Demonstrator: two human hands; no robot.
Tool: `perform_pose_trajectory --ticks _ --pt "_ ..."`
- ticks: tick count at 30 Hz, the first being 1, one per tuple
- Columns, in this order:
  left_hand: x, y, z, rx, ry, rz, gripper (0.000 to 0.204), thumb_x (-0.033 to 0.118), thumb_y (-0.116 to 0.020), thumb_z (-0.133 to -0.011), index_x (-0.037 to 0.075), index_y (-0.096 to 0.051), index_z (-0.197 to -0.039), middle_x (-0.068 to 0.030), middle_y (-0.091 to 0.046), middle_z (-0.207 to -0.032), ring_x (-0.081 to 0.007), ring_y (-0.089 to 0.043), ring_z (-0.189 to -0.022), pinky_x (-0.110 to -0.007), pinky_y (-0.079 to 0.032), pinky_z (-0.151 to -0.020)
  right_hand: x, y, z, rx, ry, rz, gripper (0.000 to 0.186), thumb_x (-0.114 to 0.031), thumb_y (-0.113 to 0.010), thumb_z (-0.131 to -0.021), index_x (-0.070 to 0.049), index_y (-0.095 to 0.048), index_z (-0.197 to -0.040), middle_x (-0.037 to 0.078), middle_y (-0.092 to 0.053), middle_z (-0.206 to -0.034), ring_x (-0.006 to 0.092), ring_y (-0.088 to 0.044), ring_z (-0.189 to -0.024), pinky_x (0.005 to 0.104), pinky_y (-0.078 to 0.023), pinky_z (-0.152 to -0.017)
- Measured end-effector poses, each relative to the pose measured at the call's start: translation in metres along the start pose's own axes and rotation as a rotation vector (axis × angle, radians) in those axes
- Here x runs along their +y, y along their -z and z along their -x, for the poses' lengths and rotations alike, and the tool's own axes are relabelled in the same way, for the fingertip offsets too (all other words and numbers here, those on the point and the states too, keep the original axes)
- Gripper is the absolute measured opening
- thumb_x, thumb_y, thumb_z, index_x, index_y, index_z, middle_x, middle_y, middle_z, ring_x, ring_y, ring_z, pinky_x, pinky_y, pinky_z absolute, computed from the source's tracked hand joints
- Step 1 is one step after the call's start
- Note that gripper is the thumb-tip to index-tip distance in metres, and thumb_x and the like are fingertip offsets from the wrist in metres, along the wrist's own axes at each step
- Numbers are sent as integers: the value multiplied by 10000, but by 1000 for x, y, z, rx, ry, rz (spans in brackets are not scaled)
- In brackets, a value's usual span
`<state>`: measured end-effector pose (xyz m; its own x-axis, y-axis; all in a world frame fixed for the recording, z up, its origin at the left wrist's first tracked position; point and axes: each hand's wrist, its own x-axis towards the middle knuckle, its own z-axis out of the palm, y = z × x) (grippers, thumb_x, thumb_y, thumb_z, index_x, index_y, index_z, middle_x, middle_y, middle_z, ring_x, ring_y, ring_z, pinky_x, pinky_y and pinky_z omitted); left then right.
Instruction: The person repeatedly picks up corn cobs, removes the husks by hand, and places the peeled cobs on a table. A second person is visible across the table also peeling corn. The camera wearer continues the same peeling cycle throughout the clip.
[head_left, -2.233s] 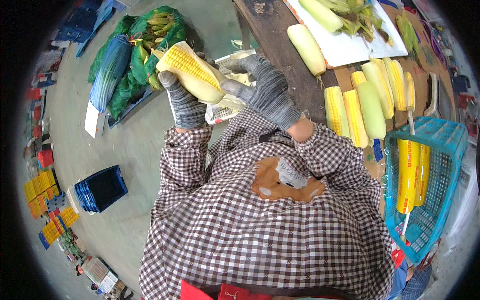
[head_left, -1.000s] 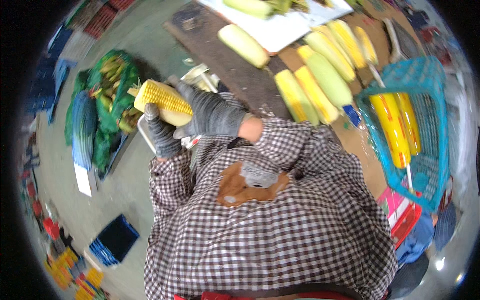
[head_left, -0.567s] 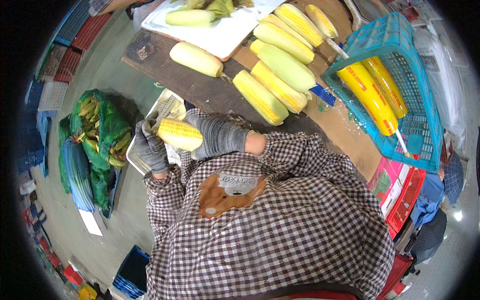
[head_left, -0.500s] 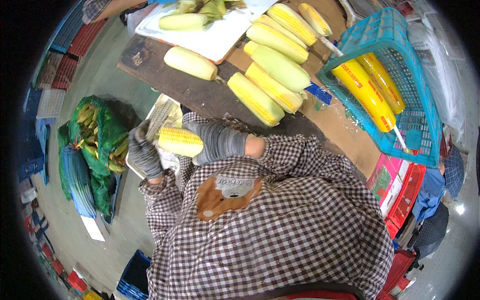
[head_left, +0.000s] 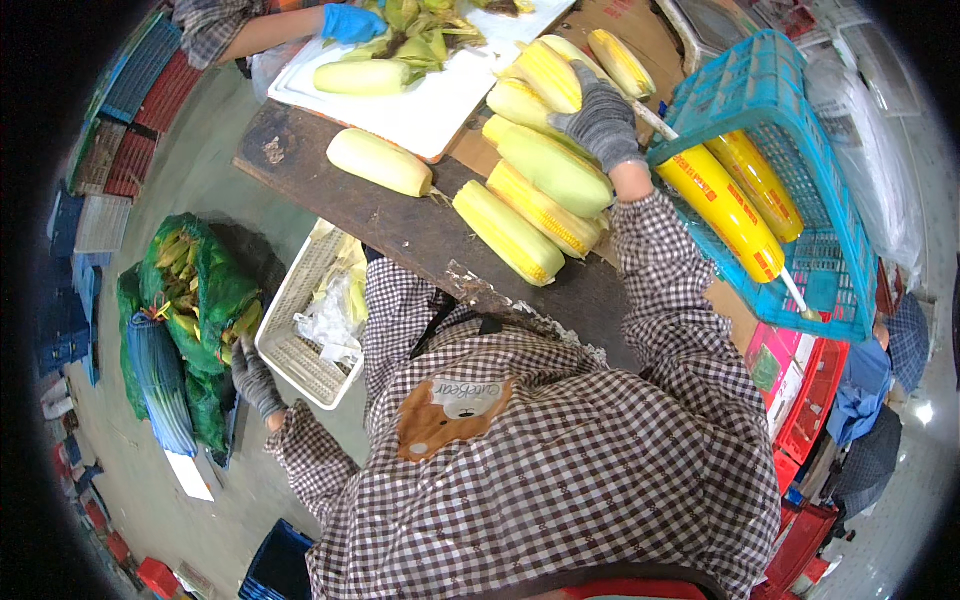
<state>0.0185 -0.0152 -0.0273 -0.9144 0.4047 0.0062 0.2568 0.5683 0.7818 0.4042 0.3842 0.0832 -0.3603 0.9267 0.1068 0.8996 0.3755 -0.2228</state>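
My right hand [head_left: 600, 122], in a grey knit glove, grips a partly husked ear of corn [head_left: 548, 78] at the top of a row of several ears [head_left: 505, 228] on the worktable [head_left: 300, 165]. My left hand [head_left: 255, 375], also gloved, is low on the left with fingers extended and apparently empty, its tips beside the green mesh bag of corn [head_left: 185, 275]; whether they touch it is unclear. A white slotted basket [head_left: 285, 355] holding husks and plastic scraps is right of that hand, below the table edge. A lone pale ear [head_left: 375, 160] lies on the dark board.
A co-worker's blue-gloved hand [head_left: 345, 22] is at a white tray [head_left: 355, 115] with husks. A teal crate [head_left: 845, 240] holds yellow wrap rolls [head_left: 715, 210] at the right. Blue stacked bins [head_left: 275, 560] stand low left; red crates [head_left: 810, 400] are at the right.
My hands have parted: the right moved up and right with the corn onto the row, the left moved down and left. The white basket is uncovered, and the co-worker's blue glove has appeared.
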Motion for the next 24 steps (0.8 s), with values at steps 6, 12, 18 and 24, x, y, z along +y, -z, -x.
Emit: perform_pose_trajectory --ticks 6,12,18,24 --pt "13 -16 3 34 -55 107 511 161 -573 -827 5 -354 -1261 -179 -470 -1201 -202 -479 -1055 -295 -368 -906 -55 -16 4 236 279 -103 742 -422 -661 -666 -99 -363 -1263 172 -508 -1113 324 -492 -1035 443 -380 -877" --pt "37 -34 14 -12 -128 143 647 156 -583 -819 62 -209 -1339 -182 -379 -1273 -234 -437 -1101 -322 -345 -927 -165 -90 46 -340 102 -14 691 -390 -664 -679 -41 -385 -1206 142 -511 -1013 279 -529 -962 413 -446 -776" --pt "39 -40 29 -121 -83 87 555 159 -566 -831 24 -297 -1298 -154 -494 -1157 -182 -483 -1020 -290 -359 -899 -164 -120 52 -86 127 -59 656 -289 -728 -598 -45 -423 -1124 122 -491 -970 259 -546 -881 342 -481 -709" --pt "84 -93 60 -713 79 640 485 375 -509 -842 38 -467 -1188 -111 -552 -1069 -180 -557 -834 -283 -442 -748 -149 -87 49 -653 -117 -664 596 -436 -665 -646 34 -543 -992 145 -587 -782 227 -575 -673 316 -468 -597"
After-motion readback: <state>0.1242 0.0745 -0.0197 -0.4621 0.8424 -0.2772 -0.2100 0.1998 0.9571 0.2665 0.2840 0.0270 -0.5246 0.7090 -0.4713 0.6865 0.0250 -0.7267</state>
